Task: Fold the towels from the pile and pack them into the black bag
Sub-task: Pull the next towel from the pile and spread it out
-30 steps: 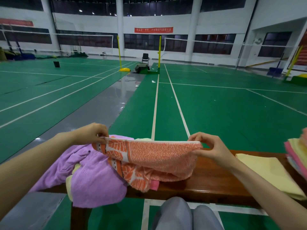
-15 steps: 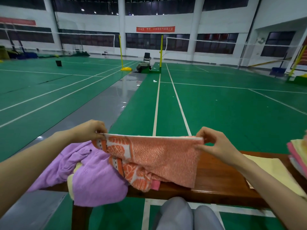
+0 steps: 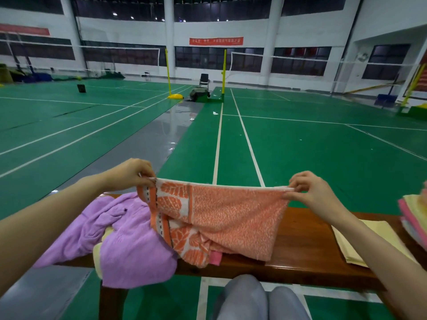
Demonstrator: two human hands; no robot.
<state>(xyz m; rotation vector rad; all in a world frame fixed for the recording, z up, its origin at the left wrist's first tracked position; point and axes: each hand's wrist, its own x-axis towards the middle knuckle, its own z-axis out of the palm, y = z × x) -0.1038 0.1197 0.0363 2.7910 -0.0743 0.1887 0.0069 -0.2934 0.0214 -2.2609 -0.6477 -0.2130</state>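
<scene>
We held the orange towel (image 3: pixel 231 218) stretched above the bench (image 3: pixel 300 245), our left hand (image 3: pixel 129 173) pinching one top corner and our right hand (image 3: pixel 312 190) pinching the other (each grip pressed tight on the hem). Its lower end drooped onto the purple towel (image 3: pixel 129 250) in the pile. A folded yellow towel (image 3: pixel 360 243) lay flat at right, beside a stack of folded towels (image 3: pixel 416 218).
</scene>
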